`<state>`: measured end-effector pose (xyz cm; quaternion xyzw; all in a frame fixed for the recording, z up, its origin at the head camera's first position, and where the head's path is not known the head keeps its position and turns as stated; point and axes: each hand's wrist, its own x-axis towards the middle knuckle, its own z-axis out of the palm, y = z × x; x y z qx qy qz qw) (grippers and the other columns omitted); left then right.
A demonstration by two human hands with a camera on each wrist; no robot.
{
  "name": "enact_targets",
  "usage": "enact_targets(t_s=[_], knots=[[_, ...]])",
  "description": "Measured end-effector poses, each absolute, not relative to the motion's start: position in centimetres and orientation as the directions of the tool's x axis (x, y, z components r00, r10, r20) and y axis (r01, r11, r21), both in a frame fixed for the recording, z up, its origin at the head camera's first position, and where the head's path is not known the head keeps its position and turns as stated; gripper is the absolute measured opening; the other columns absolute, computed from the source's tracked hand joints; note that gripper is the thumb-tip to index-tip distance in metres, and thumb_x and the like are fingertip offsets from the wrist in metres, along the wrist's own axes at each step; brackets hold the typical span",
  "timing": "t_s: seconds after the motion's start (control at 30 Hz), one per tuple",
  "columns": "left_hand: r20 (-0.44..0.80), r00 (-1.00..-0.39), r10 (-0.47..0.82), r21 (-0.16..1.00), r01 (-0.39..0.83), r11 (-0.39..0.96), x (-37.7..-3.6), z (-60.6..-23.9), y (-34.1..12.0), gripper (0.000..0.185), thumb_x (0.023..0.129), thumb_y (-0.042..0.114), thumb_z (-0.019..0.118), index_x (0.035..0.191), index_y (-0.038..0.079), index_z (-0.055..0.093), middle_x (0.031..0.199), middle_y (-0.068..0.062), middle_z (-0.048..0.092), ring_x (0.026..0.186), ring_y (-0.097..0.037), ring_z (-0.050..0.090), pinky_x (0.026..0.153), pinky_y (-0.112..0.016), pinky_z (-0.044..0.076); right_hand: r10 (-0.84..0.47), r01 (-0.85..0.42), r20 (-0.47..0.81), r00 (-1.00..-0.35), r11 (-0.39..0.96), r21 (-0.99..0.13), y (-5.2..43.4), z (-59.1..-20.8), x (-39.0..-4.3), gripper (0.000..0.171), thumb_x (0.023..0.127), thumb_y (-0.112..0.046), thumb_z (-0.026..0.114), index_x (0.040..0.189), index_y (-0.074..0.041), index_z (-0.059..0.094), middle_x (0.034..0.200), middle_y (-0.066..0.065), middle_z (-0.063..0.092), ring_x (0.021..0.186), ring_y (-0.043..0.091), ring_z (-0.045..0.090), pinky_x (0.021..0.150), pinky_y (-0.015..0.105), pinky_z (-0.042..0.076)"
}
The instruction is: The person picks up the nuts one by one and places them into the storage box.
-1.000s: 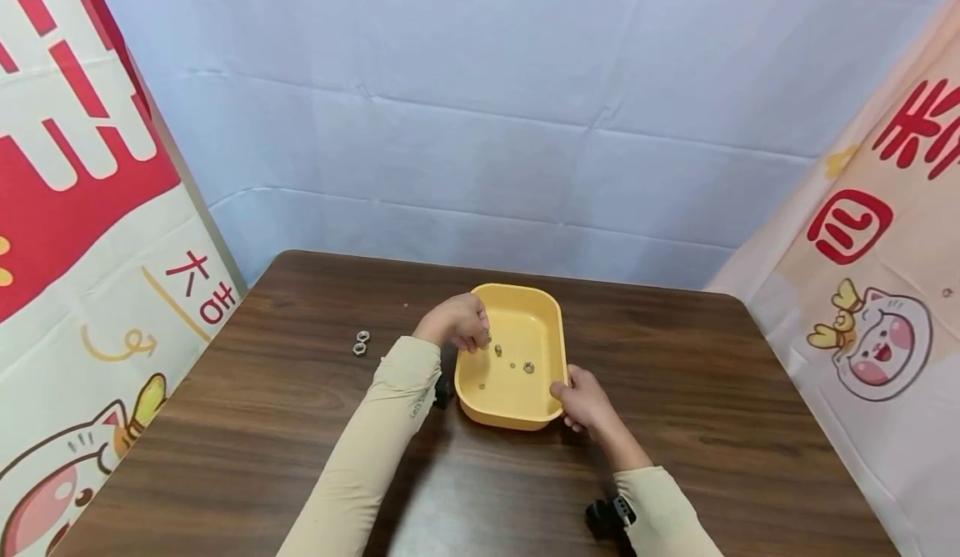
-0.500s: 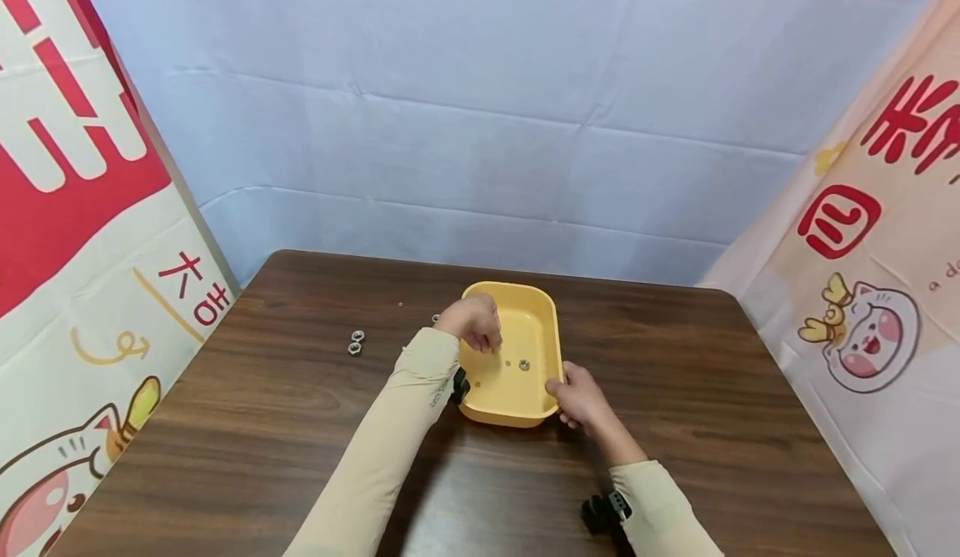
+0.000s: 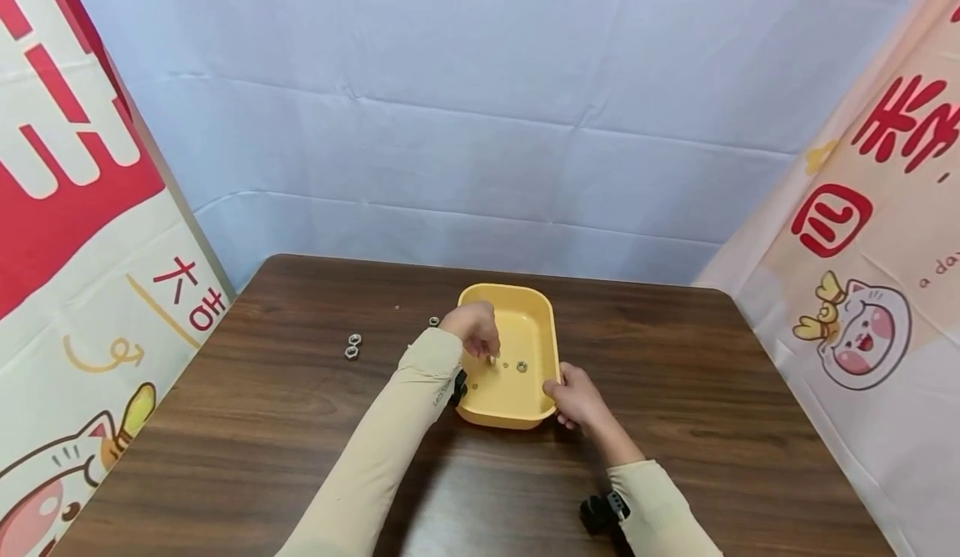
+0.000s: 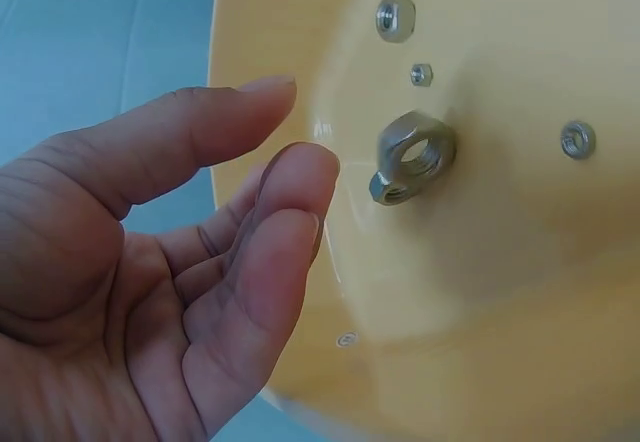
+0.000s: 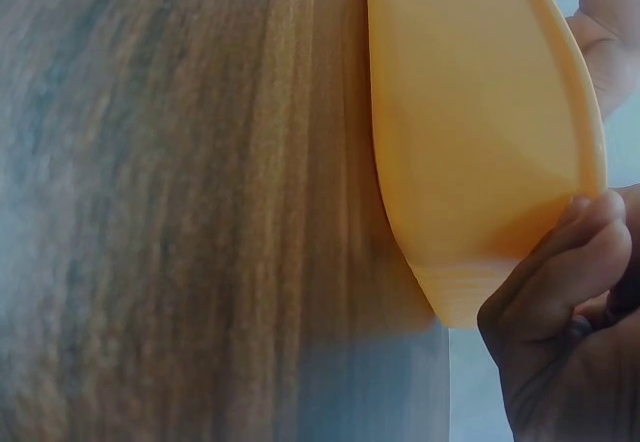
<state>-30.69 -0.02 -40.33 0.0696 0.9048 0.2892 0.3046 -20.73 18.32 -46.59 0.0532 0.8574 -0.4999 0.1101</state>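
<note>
My left hand is over the left side of a yellow plastic tray. In the left wrist view its thumb and fingers are parted, with nothing between them. Just past the fingertips are a large hex nut and a smaller nut overlapping it. Around these lie a medium nut, a small nut, another nut and a tiny one. My right hand grips the tray's near right rim, thumb at the inside and fingers on the outer wall.
Two hex nuts lie on the wooden table left of the tray, a far one and a near one. Another nut sits close by the tray's left side, with a tiny piece farther left. A cloth backdrop stands behind.
My left hand has moved slightly inward over the tray and let go of a nut. My right hand keeps its grip on the rim. The head view has shifted slightly.
</note>
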Motion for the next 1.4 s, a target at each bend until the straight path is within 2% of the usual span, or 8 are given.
enact_targets(t_s=[0.27,0.43,0.63,0.73,0.83,1.0,1.27,1.4], knots=[[-0.495,-0.812,0.308,0.579,-0.044,0.814,-30.8,-40.4,-0.2,0.008,0.079,0.003,0.072,0.076,-0.002,0.067,0.064,-0.012,0.064,0.054,-0.018,0.06,0.055,-0.028,0.053,-0.004,0.201,-0.233,-0.973,0.49,-0.848,18.4,-46.8,-20.9,0.008,0.084,-0.005,0.049,0.091,-0.001,0.052,0.051,0.006,0.045,0.035,0.013,0.039,0.032,0.024,0.033],[-0.435,-0.811,0.392,0.622,0.044,0.782,-30.3,-40.0,-0.9,0.013,0.083,0.007,0.069,0.072,0.004,0.063,0.07,-0.013,0.065,0.061,-0.022,0.063,0.056,-0.03,0.053,-0.008,0.218,-0.252,-0.968,0.476,-0.852,18.4,-46.7,-20.8,0.006,0.084,-0.005,0.05,0.081,-0.002,0.046,0.05,0.005,0.044,0.035,0.012,0.04,0.032,0.023,0.034],[-0.38,-0.775,0.505,0.62,0.191,0.761,-29.8,-39.3,-1.2,0.031,0.086,0.012,0.067,0.063,0.011,0.047,0.059,-0.004,0.049,0.049,-0.015,0.046,0.046,-0.026,0.039,-0.016,0.193,-0.232,-0.973,0.499,-0.845,18.9,-45.6,-20.8,0.014,0.082,-0.005,0.054,0.077,-0.004,0.041,0.052,0.008,0.049,0.036,0.013,0.045,0.034,0.024,0.038],[-0.378,-0.782,0.495,0.58,0.217,0.786,-29.6,-39.2,-1.2,0.021,0.085,0.014,0.069,0.071,0.012,0.052,0.063,-0.001,0.047,0.048,-0.013,0.038,0.044,-0.025,0.034,-0.026,0.166,-0.21,-0.977,0.522,-0.837,19.0,-45.2,-20.9,0.01,0.081,-0.003,0.053,0.079,-0.002,0.043,0.053,0.009,0.051,0.037,0.013,0.047,0.035,0.024,0.039],[-0.361,-0.802,0.475,0.534,0.24,0.811,-29.3,-39.2,-1.1,0.011,0.084,0.015,0.07,0.087,0.011,0.059,0.07,-0.002,0.05,0.051,-0.013,0.039,0.046,-0.026,0.034,-0.029,0.15,-0.2,-0.979,0.561,-0.814,18.9,-45.0,-21.0,0.007,0.08,0.0,0.05,0.079,-0.002,0.043,0.054,0.01,0.052,0.038,0.014,0.049,0.036,0.026,0.042],[-0.323,-0.815,0.481,0.455,0.312,0.834,-29.1,-39.3,-1.1,0.016,0.084,0.015,0.07,0.096,0.008,0.062,0.081,-0.002,0.054,0.064,-0.015,0.044,0.057,-0.028,0.039,-0.016,0.146,-0.198,-0.98,0.62,-0.771,18.5,-44.8,-21.0,0.009,0.079,0.001,0.051,0.079,-0.003,0.042,0.057,0.011,0.053,0.039,0.017,0.053,0.037,0.029,0.045],[-0.249,-0.83,0.499,0.419,0.372,0.829,-28.1,-39.3,-1.8,0.034,0.085,0.018,0.069,0.116,0.004,0.061,0.111,-0.006,0.059,0.085,-0.017,0.053,0.071,-0.031,0.045,-0.011,0.143,-0.188,-0.982,0.602,-0.786,18.2,-45.0,-20.7,0.011,0.079,0.001,0.051,0.078,-0.003,0.041,0.058,0.011,0.052,0.038,0.016,0.052,0.036,0.028,0.044],[-0.179,-0.847,0.501,0.385,0.409,0.828,-27.4,-39.1,-2.4,0.036,0.084,0.019,0.069,0.117,0.005,0.06,0.112,-0.009,0.059,0.091,-0.019,0.054,0.073,-0.033,0.046,-0.003,0.151,-0.189,-0.982,0.591,-0.793,18.2,-44.9,-20.6,0.011,0.079,0.001,0.05,0.077,-0.004,0.04,0.058,0.01,0.052,0.038,0.016,0.051,0.035,0.028,0.043]])
